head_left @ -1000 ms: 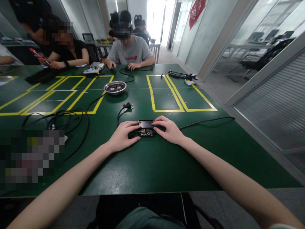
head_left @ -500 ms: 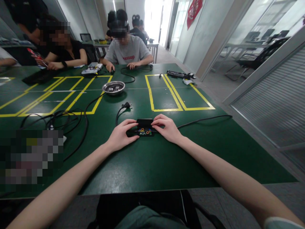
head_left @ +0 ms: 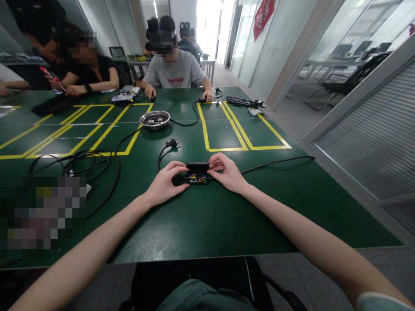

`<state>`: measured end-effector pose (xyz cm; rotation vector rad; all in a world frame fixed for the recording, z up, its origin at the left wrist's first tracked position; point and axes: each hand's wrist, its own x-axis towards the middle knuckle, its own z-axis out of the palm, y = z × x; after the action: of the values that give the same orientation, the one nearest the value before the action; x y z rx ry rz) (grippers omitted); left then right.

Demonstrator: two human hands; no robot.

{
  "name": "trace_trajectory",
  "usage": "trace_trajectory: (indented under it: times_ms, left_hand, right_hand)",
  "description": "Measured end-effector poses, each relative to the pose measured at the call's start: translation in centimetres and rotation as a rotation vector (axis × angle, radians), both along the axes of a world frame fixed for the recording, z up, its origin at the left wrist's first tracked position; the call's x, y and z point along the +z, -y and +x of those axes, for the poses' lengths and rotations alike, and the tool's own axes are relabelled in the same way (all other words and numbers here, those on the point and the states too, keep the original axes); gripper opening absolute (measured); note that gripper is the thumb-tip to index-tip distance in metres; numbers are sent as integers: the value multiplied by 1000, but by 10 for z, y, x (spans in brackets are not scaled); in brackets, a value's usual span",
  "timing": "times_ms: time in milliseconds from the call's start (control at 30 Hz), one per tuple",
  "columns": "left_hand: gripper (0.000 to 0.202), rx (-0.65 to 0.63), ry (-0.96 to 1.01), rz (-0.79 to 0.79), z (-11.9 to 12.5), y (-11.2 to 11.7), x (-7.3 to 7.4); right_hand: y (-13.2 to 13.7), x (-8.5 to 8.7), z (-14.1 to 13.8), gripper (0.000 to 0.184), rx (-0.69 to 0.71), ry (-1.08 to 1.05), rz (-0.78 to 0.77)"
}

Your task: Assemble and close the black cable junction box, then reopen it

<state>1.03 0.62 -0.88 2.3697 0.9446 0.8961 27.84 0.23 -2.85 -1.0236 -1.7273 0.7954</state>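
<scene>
Opened power adapter [head_left: 197,168], circuit board [head_left: 198,179] exposed, on green tabletop [head_left: 207,216]: pinched endwise between left hand [head_left: 165,183] and right hand [head_left: 227,172], right fingers newly curled from flat, grip apparently firming.

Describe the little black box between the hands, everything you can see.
Small black box, plastic by the look, lying flat on the green table, top open: a circuit board with orange parts shows inside. The left hand grips its left end, the right hand its right end. A black cable trails away rightward; its joint is hidden.
</scene>
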Motion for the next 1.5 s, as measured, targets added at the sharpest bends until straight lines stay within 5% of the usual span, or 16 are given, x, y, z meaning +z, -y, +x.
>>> trace_trajectory:
  times_ms: [133, 367, 833, 1500]
  left_hand:
    - [31, -7, 65, -61, 2, 2, 0]
    - [59, -12, 34, -71, 1, 3, -2]
    - [46, -17, -58, -67, -1, 3, 1]
    - [42, -34, -72, -47, -1, 2, 2]
  right_hand:
    - [1, 2, 1, 25, 30, 41, 7]
    - [5, 4, 2, 14, 93, 112, 95]
    - [7, 14, 9, 4, 208, 193, 193]
    - [7, 12, 10, 25, 299, 295, 165]
